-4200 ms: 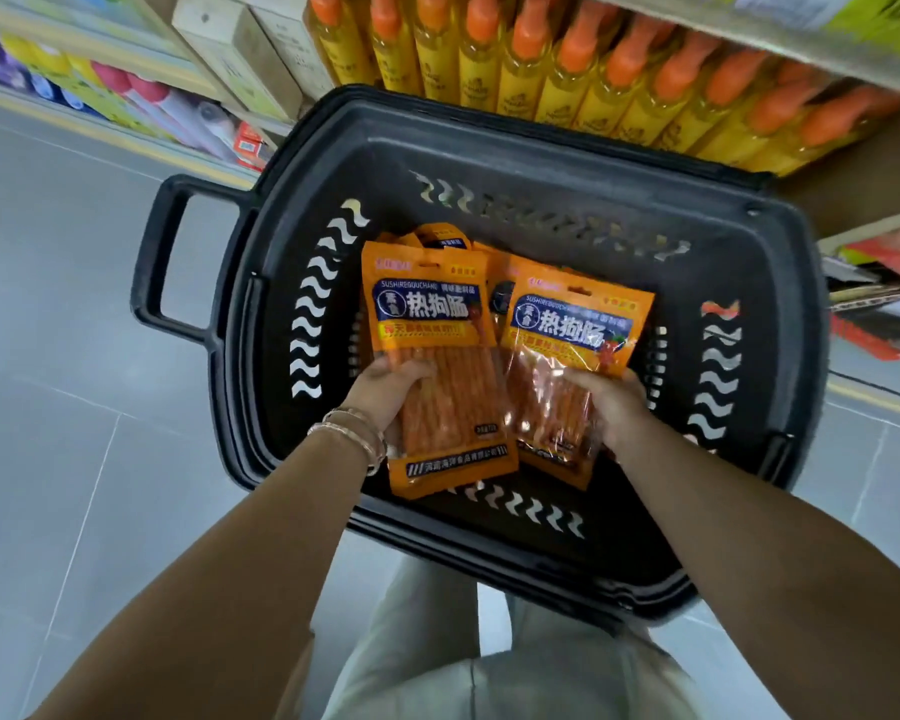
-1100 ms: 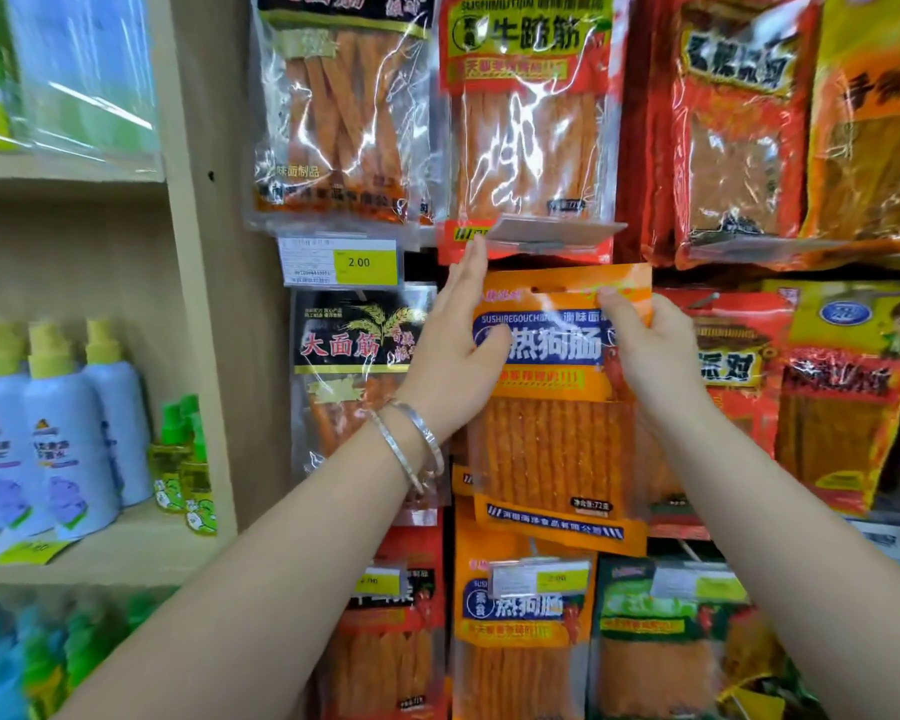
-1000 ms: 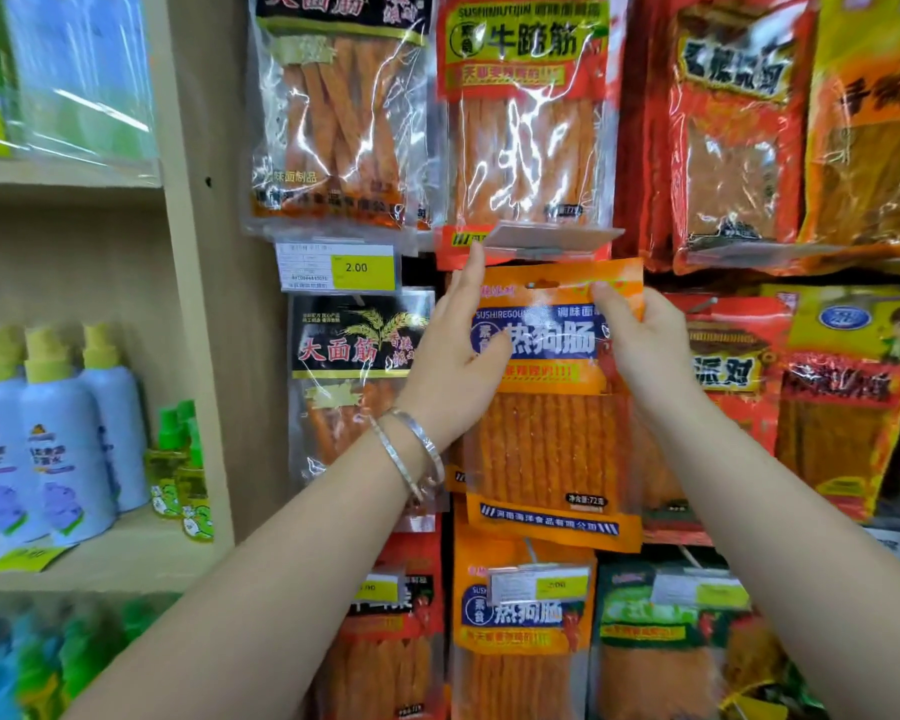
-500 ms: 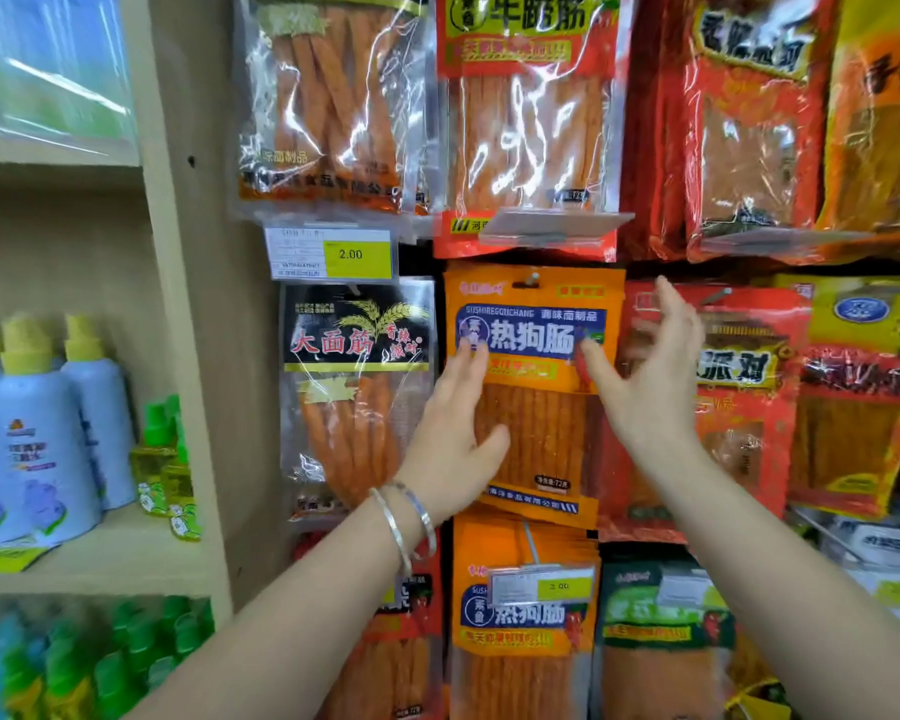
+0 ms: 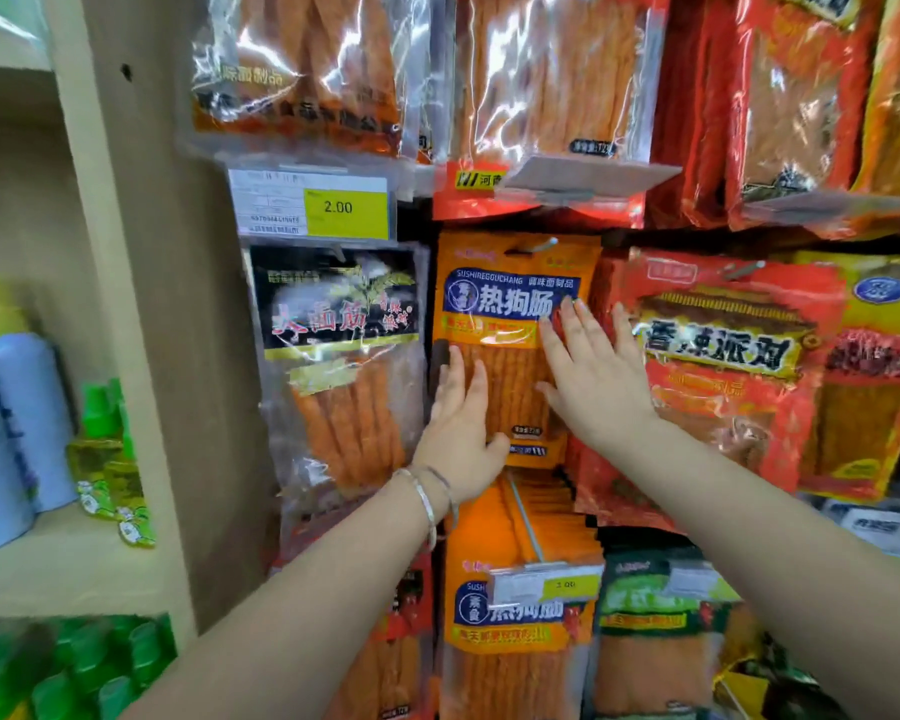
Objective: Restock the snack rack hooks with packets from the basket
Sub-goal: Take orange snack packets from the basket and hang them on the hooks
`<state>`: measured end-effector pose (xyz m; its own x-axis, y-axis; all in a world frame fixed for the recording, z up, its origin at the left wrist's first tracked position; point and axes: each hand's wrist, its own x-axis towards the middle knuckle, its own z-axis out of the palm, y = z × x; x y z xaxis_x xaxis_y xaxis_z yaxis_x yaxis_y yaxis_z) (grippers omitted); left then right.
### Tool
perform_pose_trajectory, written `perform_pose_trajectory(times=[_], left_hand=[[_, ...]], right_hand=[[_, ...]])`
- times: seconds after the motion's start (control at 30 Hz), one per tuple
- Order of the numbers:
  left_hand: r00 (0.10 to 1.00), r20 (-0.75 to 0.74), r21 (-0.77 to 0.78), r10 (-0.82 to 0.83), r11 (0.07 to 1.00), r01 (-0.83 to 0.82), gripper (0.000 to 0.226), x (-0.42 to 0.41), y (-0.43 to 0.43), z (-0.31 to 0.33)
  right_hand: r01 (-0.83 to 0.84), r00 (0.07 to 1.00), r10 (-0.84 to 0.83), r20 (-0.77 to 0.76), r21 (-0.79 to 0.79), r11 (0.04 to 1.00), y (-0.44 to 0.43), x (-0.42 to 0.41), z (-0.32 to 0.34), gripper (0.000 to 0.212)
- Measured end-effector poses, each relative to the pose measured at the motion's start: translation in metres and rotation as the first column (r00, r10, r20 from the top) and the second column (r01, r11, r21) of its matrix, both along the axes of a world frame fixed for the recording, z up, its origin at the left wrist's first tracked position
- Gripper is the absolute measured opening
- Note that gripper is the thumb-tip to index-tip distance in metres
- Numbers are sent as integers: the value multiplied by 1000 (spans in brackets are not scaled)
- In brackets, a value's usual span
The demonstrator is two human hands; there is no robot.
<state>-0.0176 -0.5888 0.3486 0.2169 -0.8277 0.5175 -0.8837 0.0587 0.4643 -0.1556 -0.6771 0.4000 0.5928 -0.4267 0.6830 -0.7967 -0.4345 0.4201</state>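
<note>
An orange snack packet (image 5: 510,304) with a blue label hangs on a metal hook (image 5: 533,246) in the middle of the rack. My left hand (image 5: 458,433) lies flat on its lower left part, fingers straight. My right hand (image 5: 591,376) presses flat on its right side, fingers spread and straight. Neither hand grips anything. The basket is out of view.
A black-labelled packet (image 5: 339,356) hangs to the left, a red one (image 5: 718,356) to the right. More orange packets (image 5: 515,615) fill the hook below, with a 2.00 price tag (image 5: 546,584). A beige shelf post (image 5: 141,304) and bottles (image 5: 17,418) stand at the left.
The orange packet went from being held by its top corners onto the hook. Both hands let go, slid down and now lie flat against it.
</note>
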Motion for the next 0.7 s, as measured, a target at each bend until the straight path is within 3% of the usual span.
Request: perform_pose_trajectory(times=[0.43, 0.57, 0.7], left_hand=[[989, -132, 186, 60, 982, -35, 79, 21, -57, 26], [979, -202, 182, -26, 981, 64, 72, 10, -42, 23], [955, -238, 87, -176, 976, 201, 58, -13, 9, 12]], right_hand=[[122, 993, -120, -20, 177, 977, -38, 36, 14, 54], [-61, 991, 39, 130, 171, 983, -18, 20, 17, 52], [-286, 914, 214, 345, 171, 943, 24, -11, 7, 40]])
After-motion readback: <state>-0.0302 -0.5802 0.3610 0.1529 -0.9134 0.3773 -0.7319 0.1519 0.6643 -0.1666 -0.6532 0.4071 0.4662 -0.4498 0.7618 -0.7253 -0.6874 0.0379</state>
